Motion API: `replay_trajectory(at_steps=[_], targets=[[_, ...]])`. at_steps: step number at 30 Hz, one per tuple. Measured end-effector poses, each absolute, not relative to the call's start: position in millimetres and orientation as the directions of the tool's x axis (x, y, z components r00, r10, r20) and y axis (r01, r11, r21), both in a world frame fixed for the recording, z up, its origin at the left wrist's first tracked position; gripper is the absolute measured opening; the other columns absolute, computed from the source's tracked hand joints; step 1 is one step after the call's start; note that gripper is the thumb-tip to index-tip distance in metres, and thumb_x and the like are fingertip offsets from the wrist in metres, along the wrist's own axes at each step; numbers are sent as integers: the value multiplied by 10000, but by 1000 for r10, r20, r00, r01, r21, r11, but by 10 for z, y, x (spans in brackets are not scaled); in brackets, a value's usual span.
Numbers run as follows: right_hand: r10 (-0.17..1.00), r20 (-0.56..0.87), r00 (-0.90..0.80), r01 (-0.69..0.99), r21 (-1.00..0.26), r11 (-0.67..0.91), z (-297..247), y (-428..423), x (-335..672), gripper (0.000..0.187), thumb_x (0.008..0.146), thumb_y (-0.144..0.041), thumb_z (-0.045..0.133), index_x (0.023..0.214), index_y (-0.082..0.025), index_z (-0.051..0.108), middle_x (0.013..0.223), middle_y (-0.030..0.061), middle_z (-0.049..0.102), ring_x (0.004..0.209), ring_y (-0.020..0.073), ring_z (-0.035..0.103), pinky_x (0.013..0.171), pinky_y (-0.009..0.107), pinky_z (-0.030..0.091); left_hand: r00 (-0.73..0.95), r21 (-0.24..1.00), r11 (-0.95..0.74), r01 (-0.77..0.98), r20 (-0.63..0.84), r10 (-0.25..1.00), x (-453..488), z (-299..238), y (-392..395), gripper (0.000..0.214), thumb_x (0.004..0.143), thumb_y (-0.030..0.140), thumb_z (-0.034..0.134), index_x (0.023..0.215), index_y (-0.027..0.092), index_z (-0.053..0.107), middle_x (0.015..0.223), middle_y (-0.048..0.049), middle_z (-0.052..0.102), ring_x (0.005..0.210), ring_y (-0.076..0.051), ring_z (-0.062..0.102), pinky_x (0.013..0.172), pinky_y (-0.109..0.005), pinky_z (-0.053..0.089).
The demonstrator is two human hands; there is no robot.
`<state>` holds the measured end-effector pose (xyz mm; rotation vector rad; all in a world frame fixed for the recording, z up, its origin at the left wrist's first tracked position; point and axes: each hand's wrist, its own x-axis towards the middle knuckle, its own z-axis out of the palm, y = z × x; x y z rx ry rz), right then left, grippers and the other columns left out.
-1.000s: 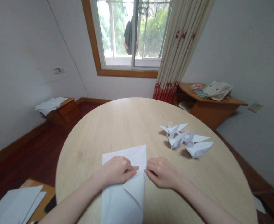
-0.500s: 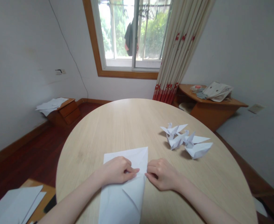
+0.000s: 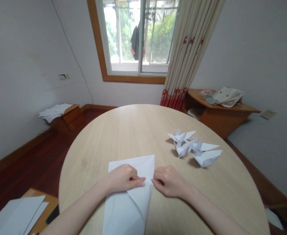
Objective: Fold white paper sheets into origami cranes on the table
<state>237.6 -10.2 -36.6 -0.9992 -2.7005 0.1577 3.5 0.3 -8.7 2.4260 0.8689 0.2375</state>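
Observation:
A white sheet of paper (image 3: 130, 209) lies on the round wooden table (image 3: 138, 130) in front of me, with one corner folded over into a flap. My left hand (image 3: 122, 179) rests on the sheet with fingers curled, its fingertips pressing the paper near the fold. My right hand (image 3: 169, 181) sits at the sheet's right edge, fingers bent and pinching the paper's edge. The two hands nearly touch over the fold.
Several folded white paper birds (image 3: 194, 148) stand on the table to the right. Loose white sheets (image 3: 13, 217) lie on a low surface at the bottom left. A small cabinet (image 3: 65, 116) stands on the left, a wooden desk (image 3: 221, 109) on the right, and a window behind.
The folded flap's lower tip has shifted a little to the left and the sheet's lower part has swung left. Both hands stay pressed at the fold.

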Motion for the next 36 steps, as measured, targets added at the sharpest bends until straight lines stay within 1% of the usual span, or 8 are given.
replay_trajectory(at_steps=[4,8,14,17,20,27,31,36], targets=[[692,194,-696,662,-200,722,-386,-69,2379,249,853,-159,522,606,-175,553,607,1,604,555,123,507,533,277,240,773,554,-636,537,-23,634,29,-80,-4,557,964,507,434,619,144,678,548,22,444,474,-83,380,488,-241,220],[726,224,-651,701,-190,687,-409,-39,2389,266,859,-173,536,593,-176,544,602,0,597,547,121,495,533,274,236,783,554,-644,528,-23,622,23,-90,0,544,963,502,441,624,145,673,550,23,438,471,-84,375,488,-242,221],[728,246,-641,702,-197,685,-398,-19,2440,262,852,-176,551,591,-174,539,598,0,589,544,116,485,540,266,243,811,552,-677,487,1,585,42,-98,-13,621,986,518,359,541,141,574,531,25,388,469,-87,345,497,-251,219],[729,261,-632,705,-197,682,-407,-3,2466,265,858,-187,545,593,-175,540,597,-4,583,541,116,482,538,268,244,813,551,-678,487,-2,582,55,-99,-23,631,992,514,340,508,144,505,528,30,363,459,-82,322,495,-255,210],[744,290,-602,722,-200,662,-430,23,2479,292,882,-214,525,592,-180,530,593,-5,574,545,121,491,540,270,250,812,549,-679,488,0,584,61,-102,-26,634,990,520,338,498,146,481,528,31,359,452,-80,308,493,-261,206],[824,309,-475,802,-233,550,-493,110,2469,303,886,-239,516,587,-190,504,619,11,604,591,141,540,565,266,279,816,538,-696,477,22,577,47,-130,-26,616,980,518,375,533,140,568,531,27,378,459,-85,343,487,-256,209],[854,308,-420,828,-254,499,-536,157,2463,321,895,-267,491,582,-194,501,596,10,597,571,142,535,550,266,271,824,539,-698,472,11,566,39,-132,-23,592,970,534,386,611,147,655,540,22,416,468,-94,373,491,-249,233],[898,301,-321,856,-314,411,-554,204,2439,325,882,-290,499,571,-195,513,567,2,589,539,137,525,529,256,268,823,541,-694,475,7,569,38,-125,-17,579,964,541,395,658,150,692,540,18,434,472,-97,385,485,-248,224]])
